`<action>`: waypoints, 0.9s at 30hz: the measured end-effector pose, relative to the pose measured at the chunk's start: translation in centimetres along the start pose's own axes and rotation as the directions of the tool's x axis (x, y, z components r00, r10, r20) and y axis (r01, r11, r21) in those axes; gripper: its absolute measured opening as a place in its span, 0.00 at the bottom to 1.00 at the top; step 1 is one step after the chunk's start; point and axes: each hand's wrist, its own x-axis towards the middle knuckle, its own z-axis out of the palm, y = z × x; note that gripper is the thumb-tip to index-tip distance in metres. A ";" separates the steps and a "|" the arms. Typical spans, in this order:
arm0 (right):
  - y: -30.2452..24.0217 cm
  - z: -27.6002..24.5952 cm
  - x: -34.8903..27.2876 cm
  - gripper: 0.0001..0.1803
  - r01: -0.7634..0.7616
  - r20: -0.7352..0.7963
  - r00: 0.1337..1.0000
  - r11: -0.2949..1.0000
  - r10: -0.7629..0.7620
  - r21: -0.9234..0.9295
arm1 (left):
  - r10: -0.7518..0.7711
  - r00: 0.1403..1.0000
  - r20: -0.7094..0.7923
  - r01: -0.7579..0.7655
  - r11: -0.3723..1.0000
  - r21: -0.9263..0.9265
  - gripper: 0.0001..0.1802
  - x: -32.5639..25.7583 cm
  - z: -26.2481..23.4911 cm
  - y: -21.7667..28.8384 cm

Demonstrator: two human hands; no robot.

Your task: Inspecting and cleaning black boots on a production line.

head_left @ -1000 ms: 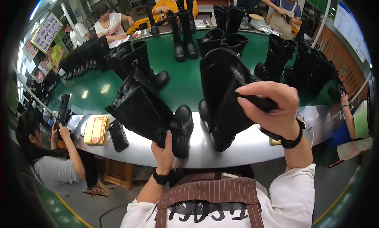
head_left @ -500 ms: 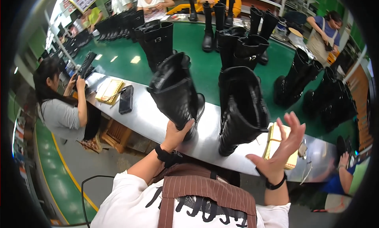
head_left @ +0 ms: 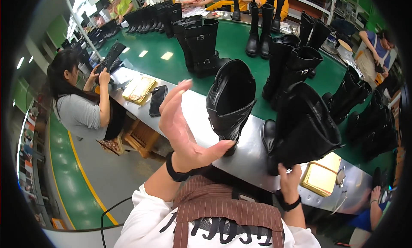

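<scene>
Two tall black boots stand before me on the metal table edge. My left hand [head_left: 180, 130] is raised just left of the left boot [head_left: 231, 102], with fingers stretched out and thumb apart, holding nothing. That boot stands upright, its wide top opening facing me. My right hand [head_left: 291, 181] grips the right boot [head_left: 302, 128] low down at the back. Its shaft leans to the right and its toe points away to the left. The shaft partly hides my right fingertips.
Yellow paper pads [head_left: 322, 175] lie right of my right hand, another stack [head_left: 139, 90] at the left beside a black phone [head_left: 159, 101]. More black boots [head_left: 201, 44] stand on the green belt [head_left: 234, 37]. A co-worker [head_left: 81, 93] sits at the left handling a boot.
My left hand has let go of the left boot and opened. The right hand, open before, has taken hold of the right boot, which has turned and tilted. The view has shifted left.
</scene>
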 end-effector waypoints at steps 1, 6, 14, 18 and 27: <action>0.1 -0.5 0.0 0.17 -0.050 -0.037 0.998 0.999 0.050 0.002 | 0.028 0.998 0.047 -0.028 1.000 -0.014 0.51 1.4 -0.3 0.1; -0.2 -3.0 -1.2 0.24 -0.001 -0.129 0.992 0.995 -0.012 -0.099 | -0.139 0.869 0.476 0.071 0.985 0.159 0.28 4.4 -0.5 0.9; -9.7 0.3 -3.7 0.05 0.437 -0.274 0.832 0.874 -0.483 -0.215 | -0.056 0.723 0.688 0.145 0.987 -0.071 0.16 6.7 -1.6 -2.7; -15.9 4.6 1.8 0.14 0.245 -0.218 0.956 0.941 -0.195 0.235 | 0.041 0.636 0.770 0.157 0.971 -0.181 0.15 7.9 -2.3 -3.3; -18.1 9.2 15.4 0.25 0.257 0.090 0.966 0.948 -0.244 -0.190 | 0.124 0.628 0.768 0.121 0.960 -0.254 0.14 7.1 -2.2 -1.6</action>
